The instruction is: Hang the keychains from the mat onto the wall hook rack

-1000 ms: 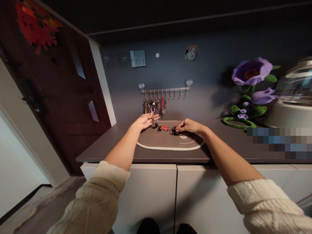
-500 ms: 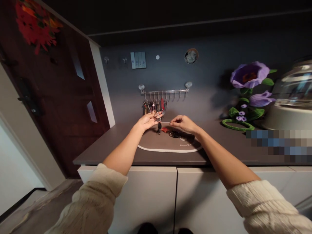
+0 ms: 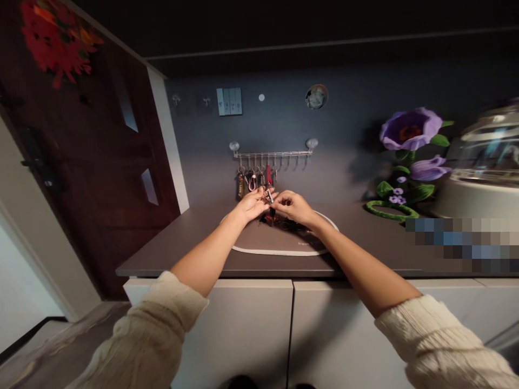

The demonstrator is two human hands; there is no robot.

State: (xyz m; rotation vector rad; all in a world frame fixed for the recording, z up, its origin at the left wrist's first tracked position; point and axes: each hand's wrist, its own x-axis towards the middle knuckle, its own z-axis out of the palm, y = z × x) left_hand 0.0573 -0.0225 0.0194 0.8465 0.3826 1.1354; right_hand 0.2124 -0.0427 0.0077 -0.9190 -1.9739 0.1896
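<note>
My left hand point(image 3: 252, 206), palm turned up, holds a small bunch of keys point(image 3: 268, 196) at its fingertips over the counter. A dark fob hangs below the keys. My right hand point(image 3: 294, 207) pinches at the keys from the right, thumb and forefinger together; the exact part between them is too small to make out. Beneath the hands an oval mat point(image 3: 263, 242) with a white rim bears an orange-red item and dark things, partly hidden by the right hand. Behind, several key rings and a pink carabiner point(image 3: 253, 182) hang from a clear hook rail point(image 3: 275, 154).
Purple cloth flowers point(image 3: 411, 129) and a green ring point(image 3: 391, 210) stand on the counter point(image 3: 170, 248) at the right, beside a clear-domed appliance point(image 3: 482, 156). A dark red door point(image 3: 93, 189) is at the left. White cabinet doors point(image 3: 243, 329) lie below the counter edge.
My right hand has moved left and come up to the keys in my left hand. My left hand has shifted slightly right and away from the hanging key rings.
</note>
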